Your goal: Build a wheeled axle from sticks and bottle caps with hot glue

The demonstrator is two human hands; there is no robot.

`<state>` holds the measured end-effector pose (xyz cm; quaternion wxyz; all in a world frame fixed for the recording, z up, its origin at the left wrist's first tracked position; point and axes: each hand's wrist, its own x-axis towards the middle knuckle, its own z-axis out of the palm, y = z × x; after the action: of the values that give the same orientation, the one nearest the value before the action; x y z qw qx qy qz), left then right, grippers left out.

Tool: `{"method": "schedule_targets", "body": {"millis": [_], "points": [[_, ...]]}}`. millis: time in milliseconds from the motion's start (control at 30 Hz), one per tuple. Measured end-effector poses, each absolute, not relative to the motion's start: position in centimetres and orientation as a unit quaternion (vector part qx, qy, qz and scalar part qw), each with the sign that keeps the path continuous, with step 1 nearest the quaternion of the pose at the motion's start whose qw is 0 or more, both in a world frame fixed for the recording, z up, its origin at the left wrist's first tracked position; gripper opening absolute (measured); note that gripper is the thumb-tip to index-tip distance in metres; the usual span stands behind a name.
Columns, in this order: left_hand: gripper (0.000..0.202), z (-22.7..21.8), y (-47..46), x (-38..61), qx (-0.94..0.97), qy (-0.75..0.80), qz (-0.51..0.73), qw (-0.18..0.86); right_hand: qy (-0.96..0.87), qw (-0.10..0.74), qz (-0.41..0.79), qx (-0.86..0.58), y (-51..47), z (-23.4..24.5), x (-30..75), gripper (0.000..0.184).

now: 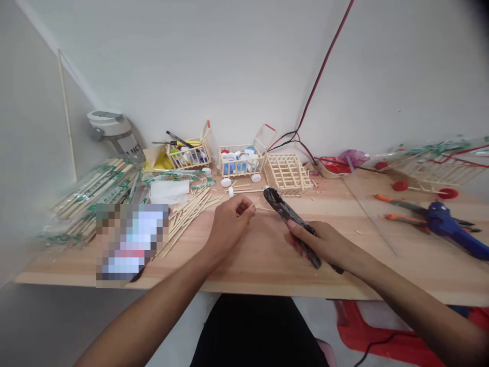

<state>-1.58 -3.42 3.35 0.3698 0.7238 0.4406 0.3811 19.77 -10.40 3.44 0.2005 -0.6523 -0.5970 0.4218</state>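
Observation:
My left hand (231, 221) is closed in a pinch on a short thin wooden stick (252, 205), whose tip shows past the fingers. In my right hand (324, 242) is a pair of dark, worn pliers (280, 205), its round head pointing up and left toward the left hand. The tool's handles spread toward the table's front edge. To the left of my left hand lies a loose pile of thin wooden sticks (187, 216). Directly behind both hands stand a small stick-built cart (241, 164) filled with bottle caps and a slatted stick frame (288, 173).
Another stick cart (189, 155) holds pens and caps. Bagged sticks (95, 196), a phone (133, 242) and a tumbler (114, 132) are on the left. A blue glue gun (443, 221), orange-handled pliers (401, 201) and a red-wheeled stick cart (428, 173) lie right.

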Motion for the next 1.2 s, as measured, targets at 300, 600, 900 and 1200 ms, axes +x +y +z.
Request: {"method": "schedule_targets", "body": {"millis": [300,600,900,1200], "points": [[0.012,2.3,-2.7,-2.0,0.81,0.432,0.352,0.183,-0.579,0.207,0.462,-0.639,-10.7,3.7,20.0,0.061],[0.008,3.8,-4.1,-1.3,0.699,0.403,0.446,0.388,-0.603,0.201,0.461,-0.619,-11.2,4.1,20.0,0.061],[0.013,4.0,-4.2,-1.4,0.717,0.381,0.476,0.337,-0.581,0.218,0.482,-0.619,-11.5,4.3,18.9,0.065],[0.011,3.8,-4.2,-1.3,0.714,0.386,0.473,0.343,-0.59,0.219,0.46,-0.626,-11.6,4.6,18.7,0.063]]}}
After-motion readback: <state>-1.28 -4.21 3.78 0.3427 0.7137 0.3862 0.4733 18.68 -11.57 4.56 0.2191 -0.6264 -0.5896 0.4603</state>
